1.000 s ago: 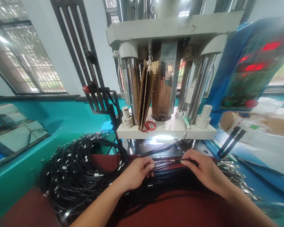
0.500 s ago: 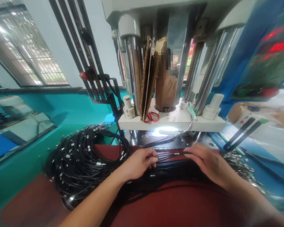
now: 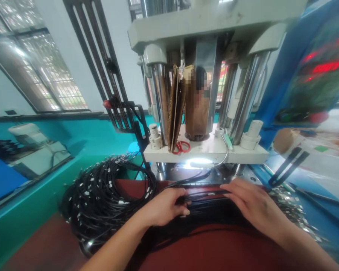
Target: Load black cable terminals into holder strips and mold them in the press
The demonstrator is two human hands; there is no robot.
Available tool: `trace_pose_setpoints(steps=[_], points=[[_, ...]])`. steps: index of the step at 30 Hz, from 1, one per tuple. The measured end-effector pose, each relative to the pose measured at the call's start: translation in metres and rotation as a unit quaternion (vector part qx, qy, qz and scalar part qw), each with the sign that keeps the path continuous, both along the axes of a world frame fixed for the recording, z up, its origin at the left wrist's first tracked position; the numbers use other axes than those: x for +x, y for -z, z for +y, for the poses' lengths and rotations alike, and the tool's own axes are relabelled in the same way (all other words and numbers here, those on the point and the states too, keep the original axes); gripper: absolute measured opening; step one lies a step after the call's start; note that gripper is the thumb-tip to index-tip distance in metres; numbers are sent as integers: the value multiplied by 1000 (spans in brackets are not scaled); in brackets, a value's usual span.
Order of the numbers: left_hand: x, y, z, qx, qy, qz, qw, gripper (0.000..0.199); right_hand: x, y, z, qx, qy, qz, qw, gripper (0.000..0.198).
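Observation:
Several thin black cables (image 3: 205, 194) run between my two hands, one of them with a small silvery piece on it. My left hand (image 3: 169, 206) is closed around the cables at the middle of the view. Farther right, my right hand (image 3: 250, 201) pinches cable between thumb and fingers. Below and behind the hands lies a dark bundle of more black cables (image 3: 209, 213). It joins a large coiled heap of cables (image 3: 98, 195) on the left, dotted with small silvery pieces. Shiny metal cable ends (image 3: 295, 210) fan out beyond my right wrist.
A press (image 3: 206, 152) with steel columns stands right behind the hands, a lit lamp (image 3: 199, 162) under its plate. Red-handled scissors (image 3: 182, 147) and cardboard pieces (image 3: 175, 113) rest on it. A red-brown work surface (image 3: 214, 248) lies in front. A blue control box (image 3: 307, 75) stands right.
The camera view has tilted upward a little, so the scene sits lower. My left fingers have spread slightly on the cables; my right hand keeps its pinch.

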State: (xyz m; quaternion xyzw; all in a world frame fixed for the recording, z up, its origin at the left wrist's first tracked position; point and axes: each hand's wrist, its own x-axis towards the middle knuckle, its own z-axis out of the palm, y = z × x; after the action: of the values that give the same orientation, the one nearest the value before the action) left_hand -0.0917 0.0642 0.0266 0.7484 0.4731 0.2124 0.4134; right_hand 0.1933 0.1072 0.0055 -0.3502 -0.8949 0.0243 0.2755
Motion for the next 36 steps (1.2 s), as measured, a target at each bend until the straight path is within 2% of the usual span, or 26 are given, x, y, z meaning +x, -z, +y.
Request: trace_pose_setpoints(steps=[6, 10, 13, 21, 30, 33, 36], points=[[-4, 6, 0, 65, -39, 51, 996, 29, -1, -2, -4, -55, -5, 24, 998, 22], [0, 12, 1, 89, -34, 65, 993, 25, -5, -7, -6, -123, -7, 21, 992, 18], [6, 16, 0, 107, -34, 94, 989, 17, -8, -9, -6, -154, 4, 6, 988, 26], [12, 24, 1, 171, -24, 167, 971, 17, -8, -7, -3, -168, 16, -2, 986, 15], [11, 20, 1, 131, -50, 124, 982, 26, -11, -5, -3, -143, 2, 31, 989, 18], [11, 17, 0, 124, -48, 111, 985, 27, -12, -4, -3, -153, 11, 14, 988, 10], [13, 18, 1, 127, -48, 106, 985, 30, -14, -4, -3, -164, 24, -8, 986, 11]])
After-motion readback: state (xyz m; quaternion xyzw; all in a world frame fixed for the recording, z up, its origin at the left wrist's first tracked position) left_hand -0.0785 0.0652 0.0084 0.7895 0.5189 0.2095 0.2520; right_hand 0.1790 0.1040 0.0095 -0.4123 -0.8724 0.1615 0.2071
